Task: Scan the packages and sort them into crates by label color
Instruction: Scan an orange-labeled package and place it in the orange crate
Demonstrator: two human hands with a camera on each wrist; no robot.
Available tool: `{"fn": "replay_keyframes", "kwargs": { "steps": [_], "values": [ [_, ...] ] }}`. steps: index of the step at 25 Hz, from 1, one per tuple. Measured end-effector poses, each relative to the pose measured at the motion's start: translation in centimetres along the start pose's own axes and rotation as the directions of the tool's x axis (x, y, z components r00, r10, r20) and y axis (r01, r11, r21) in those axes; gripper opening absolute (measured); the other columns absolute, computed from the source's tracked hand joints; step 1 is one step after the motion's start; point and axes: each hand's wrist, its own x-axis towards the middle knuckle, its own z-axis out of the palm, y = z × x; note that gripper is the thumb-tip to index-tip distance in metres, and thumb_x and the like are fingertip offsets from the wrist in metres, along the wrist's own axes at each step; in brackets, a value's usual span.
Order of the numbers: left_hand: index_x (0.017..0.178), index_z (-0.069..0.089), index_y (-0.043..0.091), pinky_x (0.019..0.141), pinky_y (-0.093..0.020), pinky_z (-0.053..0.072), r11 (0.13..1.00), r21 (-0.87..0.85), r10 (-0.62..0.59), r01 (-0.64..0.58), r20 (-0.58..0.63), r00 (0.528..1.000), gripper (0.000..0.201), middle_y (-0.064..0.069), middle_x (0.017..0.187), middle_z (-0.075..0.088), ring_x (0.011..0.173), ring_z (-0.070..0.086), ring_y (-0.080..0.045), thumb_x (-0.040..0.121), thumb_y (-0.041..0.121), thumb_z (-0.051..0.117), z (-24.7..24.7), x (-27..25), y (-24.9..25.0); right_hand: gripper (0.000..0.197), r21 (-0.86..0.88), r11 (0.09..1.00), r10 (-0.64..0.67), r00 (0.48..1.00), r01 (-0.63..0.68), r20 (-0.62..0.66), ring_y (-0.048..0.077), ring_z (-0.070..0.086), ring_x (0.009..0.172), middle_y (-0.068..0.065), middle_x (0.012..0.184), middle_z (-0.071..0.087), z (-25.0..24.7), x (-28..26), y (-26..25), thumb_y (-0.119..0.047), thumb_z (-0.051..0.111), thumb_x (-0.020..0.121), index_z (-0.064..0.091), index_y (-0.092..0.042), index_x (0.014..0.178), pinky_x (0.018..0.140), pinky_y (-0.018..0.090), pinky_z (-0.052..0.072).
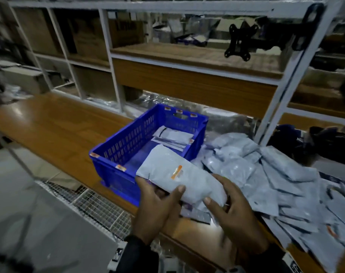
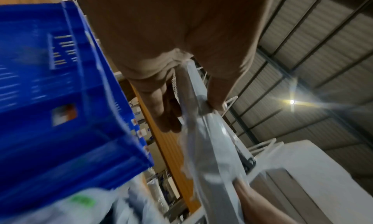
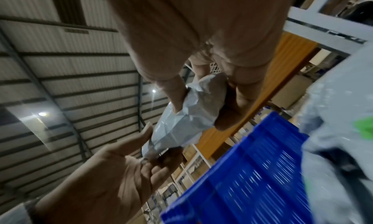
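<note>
Grey plastic mailer package (image 1: 179, 180) with an orange label strip (image 1: 176, 172) is held over the near right corner of the blue perforated plastic crate (image 1: 128, 142). Left hand (image 1: 157, 201) grips its near edge, thumb on top, fingers curled beneath; right hand (image 1: 232, 205) pinches the right end the same way. Inside the crate lie a few flat grey mailers (image 1: 173, 137). Just right of it, a heap of grey mailers (image 1: 266, 174) covers the wooden bench (image 1: 55, 131).

Two bare hands, dark sleeves at the wrists, black-and-white patterned bands on both wrists
</note>
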Motion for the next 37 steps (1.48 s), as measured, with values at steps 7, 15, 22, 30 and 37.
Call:
{"fn": "replay_keyframes", "kwargs": {
  "steps": [7, 15, 22, 30, 37],
  "values": [
    [0.150, 0.043, 0.028, 0.082, -0.037, 0.063, 0.982, 0.161, 0.109, -0.099, -0.056, 0.992, 0.072, -0.003, 0.121, 0.072, 0.102, 0.076, -0.023, 0.091, 0.011, 0.081, -5.6, 17.4, 6.0, 0.058, -0.169, 0.979, -0.123, 0.992, 0.117, -0.025, -0.009, 0.048, 0.107, -0.004, 0.127, 0.048, 0.5, 16.0, -5.1, -0.033, 0.068, 0.098, 0.045, -0.045, 0.150, 0.093, 0.007, 0.037],
    [0.128, 0.064, 0.018, 0.077, -0.031, 0.049, 0.786, 0.606, 0.023, -0.124, 0.172, 0.985, 0.040, -0.014, 0.113, 0.069, 0.085, 0.060, -0.021, 0.091, 0.010, 0.077, -5.5, 38.9, 1.4, 0.064, -0.419, 0.881, 0.201, 0.976, -0.218, -0.085, 0.036, 0.042, 0.141, 0.019, 0.152, 0.045, 9.5, 36.9, 0.5, -0.013, 0.059, 0.096, 0.042, -0.025, 0.156, 0.111, 0.033, 0.038],
    [0.159, 0.028, 0.012, 0.117, -0.050, 0.039, 0.530, 0.848, -0.382, -0.006, 0.244, 0.891, 0.072, -0.026, 0.154, 0.036, 0.142, 0.042, -0.048, 0.097, 0.016, 0.066, -1.4, 48.1, -8.5, 0.080, -0.708, 0.508, 0.556, 0.814, -0.490, -0.165, 0.048, 0.038, 0.140, 0.033, 0.160, 0.018, 16.6, 44.4, 8.3, -0.030, 0.055, 0.097, 0.012, -0.015, 0.163, 0.113, 0.047, 0.036],
    [0.167, -0.002, 0.011, 0.131, -0.053, 0.008, 0.365, 0.911, -0.528, -0.189, 0.370, 0.764, 0.087, -0.028, 0.171, -0.012, 0.160, -0.003, -0.046, 0.104, 0.023, 0.057, 0.7, 48.3, -14.5, 0.089, -0.784, 0.430, 0.706, 0.708, -0.449, -0.018, 0.052, -0.008, 0.153, 0.024, 0.167, -0.021, 17.5, 42.4, 10.2, -0.031, 0.051, 0.102, -0.014, -0.028, 0.163, 0.121, 0.060, 0.019],
    [0.167, 0.003, 0.013, 0.129, -0.059, 0.003, 0.107, 0.856, -0.549, -0.506, 0.475, 0.688, 0.089, -0.026, 0.172, -0.013, 0.159, -0.008, -0.048, 0.098, 0.021, 0.059, 0.0, 48.8, -13.8, 0.084, -0.798, 0.433, 0.718, 0.696, -0.420, 0.023, 0.052, -0.011, 0.153, 0.021, 0.167, -0.023, 17.4, 42.5, 10.5, -0.025, 0.047, 0.103, -0.013, -0.034, 0.162, 0.124, 0.061, 0.009]
  ]
}}
